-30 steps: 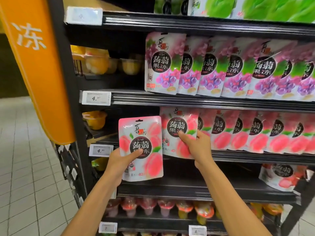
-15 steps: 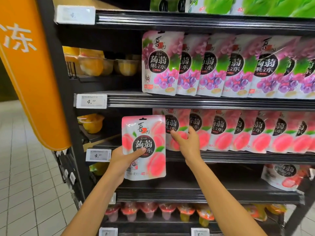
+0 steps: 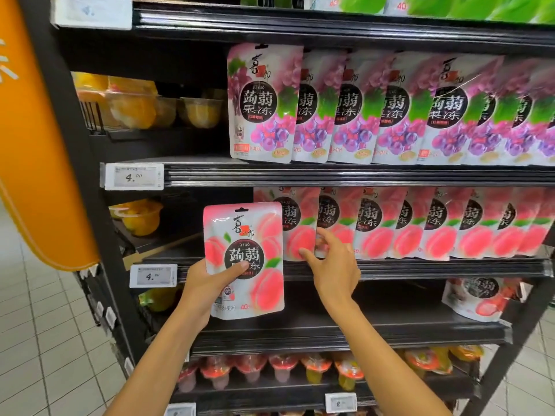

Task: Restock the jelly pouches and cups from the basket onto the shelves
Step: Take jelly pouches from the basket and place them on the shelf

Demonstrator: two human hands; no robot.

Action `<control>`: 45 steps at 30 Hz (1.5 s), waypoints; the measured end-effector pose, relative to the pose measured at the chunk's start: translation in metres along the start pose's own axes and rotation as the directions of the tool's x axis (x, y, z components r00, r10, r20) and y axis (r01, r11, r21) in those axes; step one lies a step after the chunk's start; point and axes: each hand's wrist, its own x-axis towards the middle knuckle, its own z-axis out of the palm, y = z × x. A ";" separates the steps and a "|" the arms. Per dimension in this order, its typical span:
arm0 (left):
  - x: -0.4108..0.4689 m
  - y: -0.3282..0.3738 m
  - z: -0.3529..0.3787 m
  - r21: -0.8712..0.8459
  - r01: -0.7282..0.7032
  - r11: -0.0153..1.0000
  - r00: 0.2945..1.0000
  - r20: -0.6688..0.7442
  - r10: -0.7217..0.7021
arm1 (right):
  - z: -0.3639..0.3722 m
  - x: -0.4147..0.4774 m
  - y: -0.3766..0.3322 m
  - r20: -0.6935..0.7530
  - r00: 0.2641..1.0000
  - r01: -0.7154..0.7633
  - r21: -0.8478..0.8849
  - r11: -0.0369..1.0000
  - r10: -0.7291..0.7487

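Left hand (image 3: 207,285) grips a peach pouch (image 3: 255,235); right hand (image 3: 335,265) touches shelved pouches (image 3: 375,232).

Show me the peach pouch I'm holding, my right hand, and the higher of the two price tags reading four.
peach pouch (image 3: 255,250), head view, black label on its front.
right hand (image 3: 334,265), head view, back of the hand.
higher price tag (image 3: 134,176), head view, middle of its display.

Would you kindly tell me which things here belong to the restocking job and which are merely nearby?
Job: peach jelly pouch gripped by the left hand; right hand touching the shelved peach pouches.
Nearby: grape jelly pouches; yellow fruit cups; price tag; orange sign.
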 end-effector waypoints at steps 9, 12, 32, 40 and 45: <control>0.002 0.006 0.007 0.001 0.011 1.000 1.000 -0.008 -0.011 | -0.009 -0.009 -0.003 -0.057 0.998 0.019 0.117 0.993 -0.013; 0.003 0.009 0.009 0.006 0.002 1.000 1.000 0.001 -0.002 | -0.014 -0.016 -0.016 0.114 0.991 0.015 0.385 0.923 -0.064; -0.004 0.022 0.036 0.295 -0.218 0.930 0.971 -0.029 0.237 | 0.014 0.005 -0.078 0.218 0.974 -0.160 0.484 0.861 0.058; -0.011 0.002 0.039 0.505 -0.308 0.806 0.937 0.014 0.350 | 0.015 -0.001 -0.062 0.137 0.984 0.083 0.227 0.970 -0.117; -0.013 -0.003 0.038 0.549 -0.318 0.773 0.933 0.033 0.360 | 0.013 -0.011 -0.043 0.117 0.981 0.157 0.016 0.987 -0.158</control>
